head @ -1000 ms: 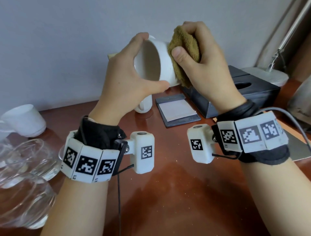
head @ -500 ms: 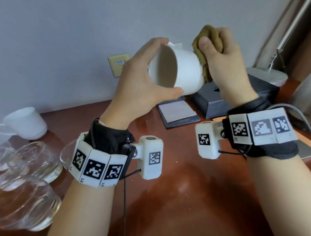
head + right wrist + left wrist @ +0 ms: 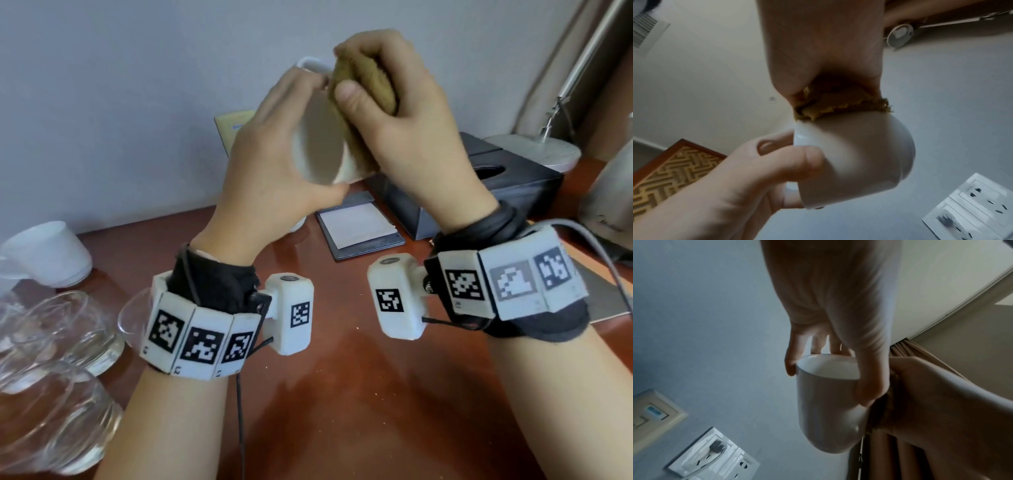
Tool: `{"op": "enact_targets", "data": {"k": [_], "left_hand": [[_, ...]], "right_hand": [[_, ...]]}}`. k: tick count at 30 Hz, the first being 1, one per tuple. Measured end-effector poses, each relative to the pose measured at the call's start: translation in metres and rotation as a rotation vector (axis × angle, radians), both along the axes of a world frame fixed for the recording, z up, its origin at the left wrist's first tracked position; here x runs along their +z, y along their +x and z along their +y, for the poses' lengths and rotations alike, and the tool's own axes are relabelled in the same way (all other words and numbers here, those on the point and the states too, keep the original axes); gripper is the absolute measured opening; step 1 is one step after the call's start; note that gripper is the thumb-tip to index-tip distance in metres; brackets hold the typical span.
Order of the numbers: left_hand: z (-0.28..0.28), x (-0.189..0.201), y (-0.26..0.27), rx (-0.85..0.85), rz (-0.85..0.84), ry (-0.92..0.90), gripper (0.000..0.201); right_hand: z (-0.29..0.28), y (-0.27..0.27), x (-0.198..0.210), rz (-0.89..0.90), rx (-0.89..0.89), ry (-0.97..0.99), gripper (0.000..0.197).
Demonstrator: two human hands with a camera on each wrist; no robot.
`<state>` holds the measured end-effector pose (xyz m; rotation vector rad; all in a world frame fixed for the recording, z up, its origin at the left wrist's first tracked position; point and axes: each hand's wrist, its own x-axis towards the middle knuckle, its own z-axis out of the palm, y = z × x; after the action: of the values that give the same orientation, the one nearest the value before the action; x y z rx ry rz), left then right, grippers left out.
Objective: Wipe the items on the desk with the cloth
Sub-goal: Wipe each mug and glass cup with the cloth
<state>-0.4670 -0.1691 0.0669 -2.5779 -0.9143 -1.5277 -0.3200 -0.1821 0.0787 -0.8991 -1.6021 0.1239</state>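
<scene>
Head view: both hands are raised above the brown bench (image 3: 342, 394), in front of a grey wall.
Left hand (image 3: 270, 161): curled round a white mug (image 3: 318, 144), thumb under the rim and fingers over the top; the mug lies tilted on its side with its mouth toward the camera.
Right hand (image 3: 407, 116): clenched on a bunched mustard cloth (image 3: 363, 82), pressing it against the mug's outer wall.
Mug count: one held, one white cup (image 3: 51, 253) at the far left of the bench, and part of another white one just under the left hand.
Glassware (image 3: 51, 377): clear pieces crowd the left edge; their number is unclear.
Behind the hands: one dark tissue box (image 3: 507, 185), one flat dark tray with white paper (image 3: 359, 229), one lamp base (image 3: 534, 150).
Wrist views: wall sockets (image 3: 713, 456) show behind the mug.
</scene>
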Motion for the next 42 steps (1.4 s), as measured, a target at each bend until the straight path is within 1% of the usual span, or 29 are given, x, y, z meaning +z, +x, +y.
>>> {"op": "enact_targets", "data": {"k": [3, 5, 6, 8, 10, 11, 13, 15, 17, 19, 22, 24, 27, 31, 33, 35, 37, 39, 42], "left_hand": [[-0.002, -0.003, 0.003, 0.001, 0.086, 0.028, 0.070], [-0.003, -0.002, 0.002, 0.008, 0.079, 0.047, 0.070], [-0.003, -0.001, 0.001, 0.007, 0.054, 0.055, 0.070], [-0.007, 0.002, -0.002, -0.005, -0.006, 0.065, 0.070], [-0.007, 0.003, -0.004, -0.038, -0.052, 0.057, 0.069], [-0.005, 0.003, -0.006, -0.067, -0.078, 0.041, 0.070], [0.001, -0.002, -0.007, -0.125, -0.147, -0.011, 0.073], [0.006, -0.004, -0.005, -0.179, -0.195, -0.072, 0.075], [0.008, -0.005, -0.003, -0.246, -0.208, -0.131, 0.081], [0.010, -0.007, -0.002, -0.306, -0.247, -0.229, 0.090], [0.007, -0.006, -0.001, -0.392, -0.339, -0.389, 0.095], [0.003, -0.004, 0.000, -0.392, -0.361, -0.425, 0.094], [0.001, 0.002, 0.000, -0.345, -0.355, -0.424, 0.092], [-0.001, 0.004, -0.002, -0.392, -0.323, -0.461, 0.088], [-0.003, 0.004, 0.000, -0.391, -0.357, -0.449, 0.088], [-0.002, 0.003, 0.001, -0.382, -0.409, -0.422, 0.084], [-0.002, 0.001, 0.002, -0.376, -0.435, -0.397, 0.077], [-0.003, 0.000, 0.004, -0.368, -0.435, -0.367, 0.075], [-0.006, -0.002, 0.009, -0.336, -0.430, -0.359, 0.075]], "right_hand": [[0.005, 0.012, -0.002, 0.222, -0.089, -0.217, 0.006], [0.006, 0.020, -0.003, 0.315, -0.092, -0.423, 0.012], [0.007, 0.023, -0.004, 0.362, -0.052, -0.509, 0.017], [0.007, 0.024, -0.003, 0.505, 0.118, -0.613, 0.028], [0.004, 0.023, -0.001, 0.672, 0.316, -0.619, 0.036], [0.004, 0.022, 0.000, 0.721, 0.379, -0.591, 0.039], [0.004, 0.019, 0.001, 0.746, 0.411, -0.514, 0.044], [0.003, 0.015, 0.001, 0.749, 0.406, -0.425, 0.046], [0.002, 0.011, 0.001, 0.728, 0.382, -0.325, 0.037], [0.002, 0.009, -0.002, 0.698, 0.357, -0.260, 0.026], [0.005, 0.010, -0.007, 0.693, 0.359, -0.220, 0.020], [0.006, 0.012, -0.009, 0.713, 0.367, -0.177, 0.017], [0.006, 0.011, -0.010, 0.736, 0.375, -0.113, 0.014], [0.007, 0.011, -0.011, 0.724, 0.385, -0.057, 0.014], [0.007, 0.013, -0.012, 0.672, 0.367, -0.034, 0.017], [0.006, 0.016, -0.011, 0.574, 0.321, -0.008, 0.021], [0.003, 0.018, -0.008, 0.424, 0.218, 0.019, 0.028], [0.001, 0.020, -0.004, 0.285, 0.117, 0.052, 0.034], [-0.003, 0.015, -0.001, 0.148, 0.023, 0.131, 0.035]]}}
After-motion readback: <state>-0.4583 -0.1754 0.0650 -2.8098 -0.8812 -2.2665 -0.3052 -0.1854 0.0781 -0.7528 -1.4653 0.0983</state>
